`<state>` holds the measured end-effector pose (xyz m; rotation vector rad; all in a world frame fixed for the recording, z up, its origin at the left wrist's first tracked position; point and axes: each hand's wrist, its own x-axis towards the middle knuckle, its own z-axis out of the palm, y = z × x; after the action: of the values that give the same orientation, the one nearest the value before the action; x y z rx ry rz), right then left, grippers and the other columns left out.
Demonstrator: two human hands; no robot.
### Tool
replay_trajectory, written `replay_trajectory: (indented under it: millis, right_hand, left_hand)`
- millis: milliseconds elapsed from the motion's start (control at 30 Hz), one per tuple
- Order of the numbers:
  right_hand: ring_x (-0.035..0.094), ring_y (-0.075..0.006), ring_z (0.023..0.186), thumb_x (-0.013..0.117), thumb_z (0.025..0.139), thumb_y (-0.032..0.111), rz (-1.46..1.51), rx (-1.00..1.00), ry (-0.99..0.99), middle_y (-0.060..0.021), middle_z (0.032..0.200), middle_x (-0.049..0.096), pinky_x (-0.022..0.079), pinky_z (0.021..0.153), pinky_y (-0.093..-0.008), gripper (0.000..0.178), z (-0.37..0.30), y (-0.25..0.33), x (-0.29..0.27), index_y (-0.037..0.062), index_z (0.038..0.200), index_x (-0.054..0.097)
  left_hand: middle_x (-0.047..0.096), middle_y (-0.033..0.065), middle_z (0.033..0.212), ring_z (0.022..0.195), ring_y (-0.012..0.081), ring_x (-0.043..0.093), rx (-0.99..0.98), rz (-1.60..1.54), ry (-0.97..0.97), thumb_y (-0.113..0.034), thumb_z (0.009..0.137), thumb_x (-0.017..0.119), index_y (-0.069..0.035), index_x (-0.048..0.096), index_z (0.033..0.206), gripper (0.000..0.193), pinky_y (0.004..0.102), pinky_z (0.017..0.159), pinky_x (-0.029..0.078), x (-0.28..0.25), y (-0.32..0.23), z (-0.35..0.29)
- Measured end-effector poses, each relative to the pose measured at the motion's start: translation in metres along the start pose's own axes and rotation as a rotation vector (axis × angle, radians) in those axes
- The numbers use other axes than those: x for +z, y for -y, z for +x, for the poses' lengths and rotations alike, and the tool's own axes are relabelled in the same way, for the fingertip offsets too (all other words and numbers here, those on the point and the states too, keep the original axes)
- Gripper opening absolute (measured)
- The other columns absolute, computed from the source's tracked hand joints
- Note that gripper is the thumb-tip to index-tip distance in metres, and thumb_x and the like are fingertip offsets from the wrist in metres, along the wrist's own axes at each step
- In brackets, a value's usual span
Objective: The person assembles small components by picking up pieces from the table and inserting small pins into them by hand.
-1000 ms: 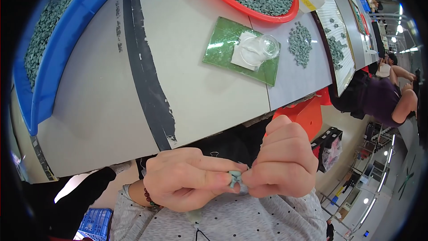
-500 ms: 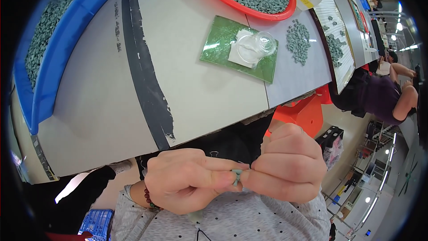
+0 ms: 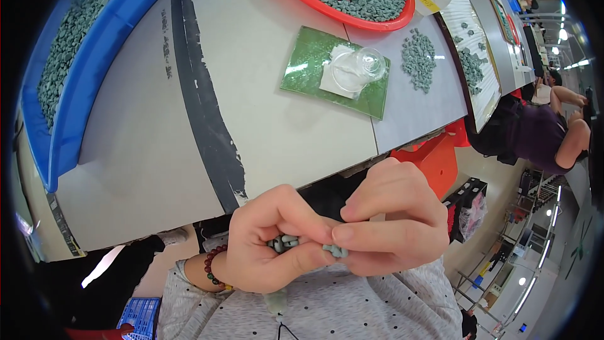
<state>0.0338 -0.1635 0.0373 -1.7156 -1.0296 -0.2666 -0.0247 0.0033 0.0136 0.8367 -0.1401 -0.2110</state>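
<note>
Off the worktop's near edge, the left hand holds small green pieces; the right hand's grip I cannot tell. Handling them seemingly calls for delicate pinching next.

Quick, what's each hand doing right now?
Left hand: closed, holding small grey-green pieces.
Right hand: fingers curled beside them; whether it holds one, I can't tell.

Left hand loosely cupped, right hand close against it, fingers bent.
</note>
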Motion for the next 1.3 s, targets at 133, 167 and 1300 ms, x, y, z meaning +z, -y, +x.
replay_trajectory:
  millis: [133, 167, 1300]
  right_hand:
    - [0.054, -0.0167, 0.065, 0.073, 0.059, 0.004, -0.056, 0.002, -0.014, -0.0089, 0.082, 0.059, 0.034, 0.049, -0.0245, 0.025, 0.001, 0.004, 0.001, 0.0032, 0.084, 0.066]
    - [0.054, -0.0169, 0.065, 0.073, 0.06, 0.004, -0.059, -0.002, -0.01, -0.0088, 0.082, 0.06, 0.034, 0.049, -0.025, 0.026, 0.0, 0.004, 0.001, 0.0032, 0.084, 0.067]
    - [0.055, -0.0137, 0.069, 0.061, 0.076, 0.003, -0.85, 0.497, -0.171, -0.0069, 0.079, 0.059, 0.041, 0.057, -0.0243, 0.01, -0.007, -0.097, -0.125, -0.0006, 0.085, 0.062]
  left_hand:
    - [0.065, 0.0092, 0.087, 0.078, 0.0064, 0.059, -0.075, -0.088, 0.054, -0.001, 0.083, 0.061, 0.002, 0.048, 0.096, 0.019, 0.0196, 0.07, 0.045, -0.004, 0.001, 0.0]
    - [0.065, 0.0092, 0.087, 0.078, 0.0064, 0.059, -0.075, -0.088, 0.059, -0.001, 0.083, 0.061, 0.002, 0.048, 0.096, 0.019, 0.0196, 0.07, 0.045, -0.004, 0.001, 0.002]
    - [0.045, 0.0051, 0.067, 0.046, 0.0055, 0.03, -0.282, -0.322, 0.026, -0.022, 0.094, 0.045, -0.005, 0.044, 0.086, 0.019, 0.0178, 0.037, 0.021, 0.005, -0.001, 0.005]
